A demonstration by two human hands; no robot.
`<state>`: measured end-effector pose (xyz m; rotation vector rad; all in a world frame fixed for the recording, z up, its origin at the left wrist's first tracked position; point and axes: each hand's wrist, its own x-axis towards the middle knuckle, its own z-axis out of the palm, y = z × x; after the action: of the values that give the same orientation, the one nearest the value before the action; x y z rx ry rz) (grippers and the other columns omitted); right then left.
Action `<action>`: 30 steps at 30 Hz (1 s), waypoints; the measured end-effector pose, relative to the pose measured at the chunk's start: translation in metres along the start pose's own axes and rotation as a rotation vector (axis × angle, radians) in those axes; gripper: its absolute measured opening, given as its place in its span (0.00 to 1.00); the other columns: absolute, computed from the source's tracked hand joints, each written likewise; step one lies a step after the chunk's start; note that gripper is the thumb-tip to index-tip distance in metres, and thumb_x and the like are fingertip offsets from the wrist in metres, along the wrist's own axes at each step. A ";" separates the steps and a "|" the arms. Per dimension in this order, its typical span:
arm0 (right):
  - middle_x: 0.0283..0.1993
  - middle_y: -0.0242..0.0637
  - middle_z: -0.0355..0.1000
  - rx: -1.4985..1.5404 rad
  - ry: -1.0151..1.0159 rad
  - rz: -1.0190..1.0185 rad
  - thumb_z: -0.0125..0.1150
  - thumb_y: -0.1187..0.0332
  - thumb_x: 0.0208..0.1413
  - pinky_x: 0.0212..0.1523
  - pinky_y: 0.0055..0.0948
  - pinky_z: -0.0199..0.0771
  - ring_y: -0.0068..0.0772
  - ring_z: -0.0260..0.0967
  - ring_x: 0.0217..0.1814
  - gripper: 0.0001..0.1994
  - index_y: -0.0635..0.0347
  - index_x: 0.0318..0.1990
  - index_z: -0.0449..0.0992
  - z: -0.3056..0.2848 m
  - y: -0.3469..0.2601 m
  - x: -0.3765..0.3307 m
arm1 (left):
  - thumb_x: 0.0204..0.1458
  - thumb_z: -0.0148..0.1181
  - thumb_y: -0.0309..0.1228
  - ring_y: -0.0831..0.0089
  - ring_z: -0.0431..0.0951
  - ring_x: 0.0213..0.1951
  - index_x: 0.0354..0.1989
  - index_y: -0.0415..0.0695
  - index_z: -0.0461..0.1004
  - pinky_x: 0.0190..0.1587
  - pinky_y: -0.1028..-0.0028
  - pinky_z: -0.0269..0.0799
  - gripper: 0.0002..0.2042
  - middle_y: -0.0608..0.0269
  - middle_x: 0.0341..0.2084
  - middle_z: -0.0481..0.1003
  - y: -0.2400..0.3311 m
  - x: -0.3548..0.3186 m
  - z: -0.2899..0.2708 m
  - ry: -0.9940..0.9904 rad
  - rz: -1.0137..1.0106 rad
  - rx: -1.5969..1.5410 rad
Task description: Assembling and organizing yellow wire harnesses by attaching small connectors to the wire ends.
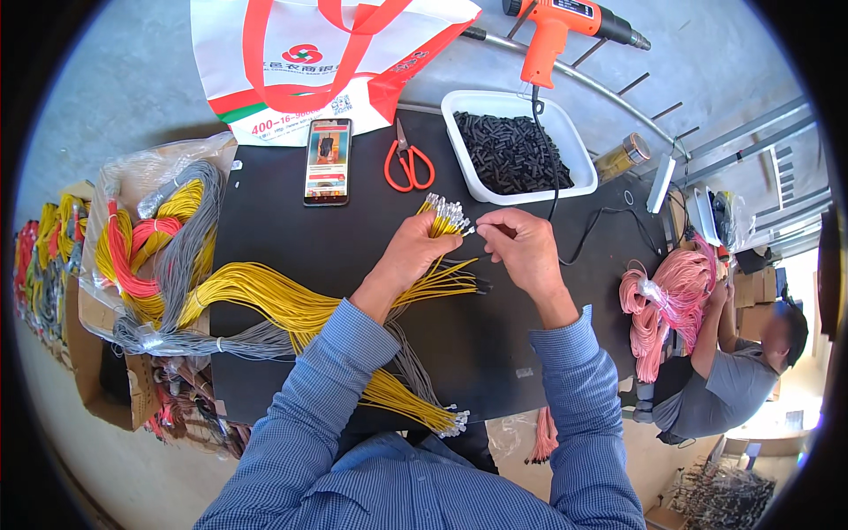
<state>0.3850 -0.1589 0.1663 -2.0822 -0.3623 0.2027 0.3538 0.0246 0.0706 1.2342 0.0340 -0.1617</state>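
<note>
The left hand (408,258) is wrapped around a bundle of yellow wires (274,299) at the middle of the frame, its thumb near the white connectors (449,212) at the end; the right hand (526,253), just right of it, has thumb and forefinger drawn together by a small pale tip, though I cannot tell whether they grip it.

If the left grasp slackens, the connector ends would probably fan out and lose their order; a pull by the right hand on one wire could drag its neighbours or strain a crimp; the second cluster of connectors (452,422), at the lower middle by the table edge, could slip off if a sleeve brushes the wires; the black cord (609,212) crosses the white tub (579,146) at the upper right, so an arm snagging it could spill the black sleeves (508,152) or jerk the heat gun (552,40); the open scissors (408,170), at the upper middle, might nick insulation if the bundle swings against them.

The left palm hides the gripped stretch of wire; the right hand's other fingers are partly curled out of sight; the dark ends below the left hand are too small to make out; the lens rim cuts off the coils at far left.
</note>
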 end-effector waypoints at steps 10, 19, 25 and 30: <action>0.25 0.26 0.75 -0.075 -0.174 0.057 0.66 0.70 0.61 0.24 0.17 0.68 0.13 0.68 0.25 0.06 0.63 0.39 0.84 -0.016 -0.004 0.016 | 0.57 0.66 0.24 0.85 0.68 0.31 0.39 0.40 0.76 0.35 0.78 0.64 0.05 0.76 0.29 0.73 -0.007 0.002 -0.004 -0.029 0.051 0.137; 0.28 0.27 0.76 -0.066 -0.132 -0.079 0.67 0.74 0.60 0.26 0.18 0.70 0.14 0.70 0.27 0.03 0.63 0.39 0.84 -0.010 0.007 0.011 | 0.58 0.66 0.24 0.85 0.67 0.31 0.39 0.40 0.76 0.35 0.77 0.64 0.05 0.75 0.30 0.72 -0.006 0.002 -0.003 -0.031 0.056 0.145; 0.29 0.33 0.79 0.054 -0.121 0.090 0.68 0.75 0.57 0.31 0.22 0.74 0.18 0.72 0.27 0.05 0.68 0.39 0.83 0.003 0.013 0.008 | 0.58 0.66 0.25 0.85 0.67 0.33 0.41 0.40 0.76 0.36 0.77 0.64 0.06 0.75 0.31 0.72 -0.005 0.001 -0.002 -0.034 0.057 0.111; 0.37 0.40 0.77 -0.195 0.242 -0.388 0.68 0.76 0.57 0.32 0.26 0.75 0.28 0.74 0.30 0.13 0.65 0.49 0.82 0.025 0.024 -0.010 | 0.56 0.63 0.20 0.81 0.71 0.35 0.44 0.40 0.75 0.39 0.76 0.68 0.09 0.71 0.33 0.74 -0.004 0.002 -0.004 -0.026 0.042 0.011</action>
<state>0.3726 -0.1533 0.1329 -2.1476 -0.6463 -0.3246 0.3555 0.0265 0.0652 1.2428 -0.0154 -0.1419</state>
